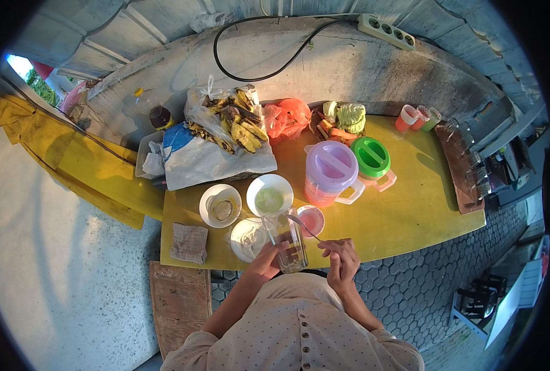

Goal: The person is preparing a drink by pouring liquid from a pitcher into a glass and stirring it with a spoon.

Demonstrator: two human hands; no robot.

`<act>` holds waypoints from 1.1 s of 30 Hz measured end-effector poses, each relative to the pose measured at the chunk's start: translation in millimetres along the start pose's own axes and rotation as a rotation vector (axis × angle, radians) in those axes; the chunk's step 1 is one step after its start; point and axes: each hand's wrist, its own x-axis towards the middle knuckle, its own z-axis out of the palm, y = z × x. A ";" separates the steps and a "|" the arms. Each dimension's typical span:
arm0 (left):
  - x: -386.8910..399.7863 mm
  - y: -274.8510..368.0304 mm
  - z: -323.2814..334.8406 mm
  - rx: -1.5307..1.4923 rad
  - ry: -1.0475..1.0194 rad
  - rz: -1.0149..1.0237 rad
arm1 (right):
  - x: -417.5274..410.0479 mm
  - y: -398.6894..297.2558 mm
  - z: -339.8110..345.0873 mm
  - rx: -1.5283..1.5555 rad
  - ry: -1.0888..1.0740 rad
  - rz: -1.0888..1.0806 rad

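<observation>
My left hand (266, 262) grips a clear drinking glass (291, 248), tilted over the table's front edge. Between the fingers of my right hand (341, 260) is the handle of a metal spoon (304, 226), its bowl end at the glass's rim. Just beyond the glass stands a white bowl with pale green liquid (269, 199). To its left, another white bowl (205, 195) holds a small strainer (222, 210). A bowl of white powder (249, 235) sits beside my left hand, partly hidden by the glass. A small cup of pink contents (311, 220) is right of the glass.
Two lidded pitchers, one purple-topped (331, 167) and one green-topped (372, 157), stand mid-table. Bananas (242, 132) lie on a sack at the back left. A folded cloth (189, 243) is at the left edge. Upturned glasses (472, 157) line a tray on the right.
</observation>
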 end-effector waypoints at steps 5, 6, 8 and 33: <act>1.8 -2.4 -7.4 -0.011 -0.045 0.008 | -0.8 -0.7 0.0 0.034 0.012 0.010; 1.7 -1.7 -7.0 -0.011 -0.046 0.007 | -1.2 -0.9 -1.0 0.045 -0.002 0.035; 1.2 0.7 -5.4 -0.079 -0.076 -0.022 | -2.4 -0.8 -2.5 0.044 0.014 0.029; 1.1 -0.3 -7.6 -0.035 -0.047 -0.023 | -9.5 1.4 4.0 0.260 0.210 0.190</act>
